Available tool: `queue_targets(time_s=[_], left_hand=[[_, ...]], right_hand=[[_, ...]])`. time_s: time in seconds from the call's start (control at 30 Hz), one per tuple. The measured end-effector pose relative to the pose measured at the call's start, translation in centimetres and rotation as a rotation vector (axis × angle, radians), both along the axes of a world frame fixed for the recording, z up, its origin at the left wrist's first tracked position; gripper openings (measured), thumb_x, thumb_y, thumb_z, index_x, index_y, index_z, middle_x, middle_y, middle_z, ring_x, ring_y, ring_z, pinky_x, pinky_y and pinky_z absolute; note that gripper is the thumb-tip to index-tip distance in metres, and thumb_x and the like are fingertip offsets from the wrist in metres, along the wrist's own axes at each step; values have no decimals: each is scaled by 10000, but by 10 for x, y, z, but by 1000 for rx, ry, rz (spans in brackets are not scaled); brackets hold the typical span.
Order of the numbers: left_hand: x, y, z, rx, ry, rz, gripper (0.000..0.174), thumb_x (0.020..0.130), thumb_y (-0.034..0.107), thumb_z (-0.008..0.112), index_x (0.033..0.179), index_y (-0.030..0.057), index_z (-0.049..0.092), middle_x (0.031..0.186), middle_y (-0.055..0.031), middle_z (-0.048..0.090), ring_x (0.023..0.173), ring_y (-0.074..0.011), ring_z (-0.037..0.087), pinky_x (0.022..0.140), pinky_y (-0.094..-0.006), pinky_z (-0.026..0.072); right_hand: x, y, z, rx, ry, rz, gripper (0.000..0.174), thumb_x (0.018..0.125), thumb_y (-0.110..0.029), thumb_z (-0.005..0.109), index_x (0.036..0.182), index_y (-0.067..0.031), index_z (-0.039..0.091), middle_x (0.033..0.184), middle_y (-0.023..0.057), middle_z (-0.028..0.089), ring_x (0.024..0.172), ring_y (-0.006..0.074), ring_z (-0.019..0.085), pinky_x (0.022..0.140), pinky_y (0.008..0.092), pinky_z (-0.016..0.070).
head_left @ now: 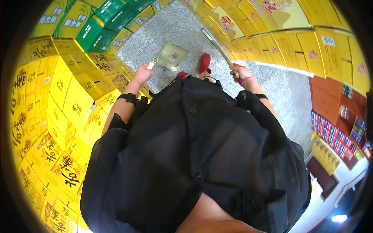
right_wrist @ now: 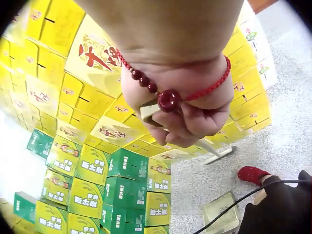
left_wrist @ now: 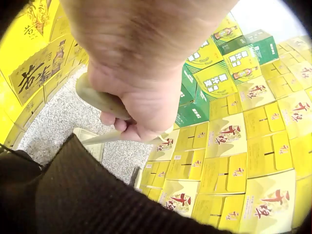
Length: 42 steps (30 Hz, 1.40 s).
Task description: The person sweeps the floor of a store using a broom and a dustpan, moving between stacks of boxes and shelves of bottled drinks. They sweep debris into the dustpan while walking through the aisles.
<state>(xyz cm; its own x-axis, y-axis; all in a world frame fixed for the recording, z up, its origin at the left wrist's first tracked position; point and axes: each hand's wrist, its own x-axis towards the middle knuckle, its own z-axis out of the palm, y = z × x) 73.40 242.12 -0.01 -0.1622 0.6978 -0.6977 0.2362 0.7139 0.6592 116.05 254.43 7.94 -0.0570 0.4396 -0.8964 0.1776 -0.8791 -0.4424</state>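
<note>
In the head view, my left hand grips the handle of a pale green long-handled dustpan, whose pan is down by the floor in front of my feet. The left wrist view shows the fingers curled round the thick end of the dustpan handle. My right hand holds the pale stick of a broom, slanting forward beside the stacked boxes. Down at the floor in the right wrist view is the narrow broom head, a little apart from the pan. A red beaded bracelet circles the right wrist.
Yellow cartons are stacked high on the left, with more yellow cartons along the right. Green boxes stand at the far left corner. Speckled grey floor lies between. Red shoes stand near the dustpan. Shelves are at far right.
</note>
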Motion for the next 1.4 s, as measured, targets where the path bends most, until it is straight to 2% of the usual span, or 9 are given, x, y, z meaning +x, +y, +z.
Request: queue_targets(time_s=[0.07,0.33,0.6,0.8,0.93,1.03,1.13,1.2,1.4], left_hand=[[2,1,-8,20,-77,15,224,650,74,558,872,40,552,609,-27,502,485,-125,468,437,-291,378],[36,28,-18,35,-1,-242,261,639,82,566,896,37,574,645,-46,544,533,-154,512,480,-298,404],[88,58,19,23,100,-451,303,641,91,572,938,32,575,711,-66,584,580,-166,539,522,-322,432],[152,56,17,42,148,-558,336,647,71,564,981,35,579,697,-63,581,554,-156,533,505,-308,438],[201,48,16,33,69,-540,322,672,45,561,993,32,580,693,-41,565,552,-137,520,485,-291,429],[238,41,22,19,-3,-505,317,680,20,560,996,36,577,683,-27,553,541,-127,504,469,-279,419],[273,32,19,-2,-25,-523,314,679,0,556,990,32,569,677,-22,546,532,-119,491,454,-270,409],[293,27,12,-9,-28,-545,309,676,-8,553,984,26,565,677,-24,544,529,-117,487,447,-267,403],[369,1,26,-12,-101,-509,238,678,-37,525,906,30,518,659,-7,485,523,-107,448,448,-255,379]], right_hand=[[0,-18,-7,-77,-36,40,388,786,-160,591,1154,-117,476,646,-11,500,442,84,409,363,232,283],[26,-80,30,-63,-9,216,551,772,-135,572,1300,-107,417,638,-18,492,444,50,383,367,197,263],[107,-174,46,-22,231,-180,568,738,-83,560,1285,-24,421,673,18,496,457,49,359,384,197,254],[198,-269,52,75,146,-471,570,695,-64,595,1247,6,470,880,71,582,756,135,532,676,208,424],[252,-316,28,119,73,-590,610,709,-51,591,1286,18,403,794,59,568,646,109,519,544,204,412],[272,-325,7,118,29,-760,641,729,-56,589,1317,-6,338,625,45,520,428,98,418,354,211,292],[283,-325,1,33,-36,-938,508,743,-61,579,1232,-51,444,607,21,511,405,88,400,333,209,269],[296,-329,-5,-8,104,-904,354,750,-71,574,1100,-82,525,597,8,503,408,80,403,329,207,268],[303,-345,17,-15,61,-518,535,764,-77,554,1283,-90,424,630,-10,484,419,54,369,335,207,218]])
